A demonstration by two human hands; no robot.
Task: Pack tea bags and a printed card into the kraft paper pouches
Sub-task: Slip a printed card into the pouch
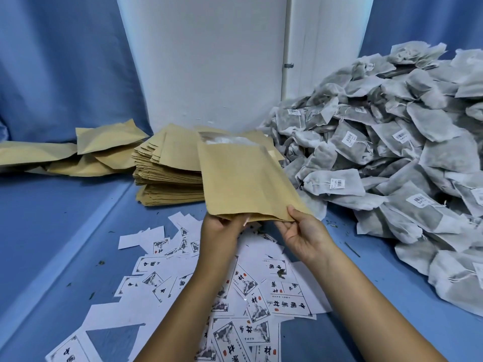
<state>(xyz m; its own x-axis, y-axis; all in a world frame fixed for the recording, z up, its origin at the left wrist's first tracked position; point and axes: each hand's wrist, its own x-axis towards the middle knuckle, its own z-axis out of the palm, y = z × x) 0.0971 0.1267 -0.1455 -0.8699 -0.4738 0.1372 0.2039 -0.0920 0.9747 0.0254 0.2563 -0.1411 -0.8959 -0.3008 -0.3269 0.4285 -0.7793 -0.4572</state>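
While both hands hold it at its near edge, a kraft paper pouch (245,178) is raised over the blue desk (65,231), tilted away from the camera, with its far end open and something pale and shiny showing at the mouth. The left hand (222,228) grips the pouch's near left corner, fingers curled round the edge; the right hand (304,231) pinches the near right corner, thumb on top and fingers underneath — so each grip is pressed together on the pouch rather than spread. Just behind the held pouch sits a tall stack of flat pouches (170,176), its upper sheets fanned slightly out of line. Further left, against the blue curtain (60,69), lie several puffed pouches (104,145), overlapping one another. To the right a large heap of grey tea bags (392,152) rises against the white wall (209,61), many with strings and small barcode tags; its near edge reaches close to the right hand. Beneath the forearms, printed cards (248,291) are scattered over the desk — some face up with black characters, a small ink drawing and a red seal, some showing blank white backs. Bits of dark green leaf (100,263) lie here and there on the desk.
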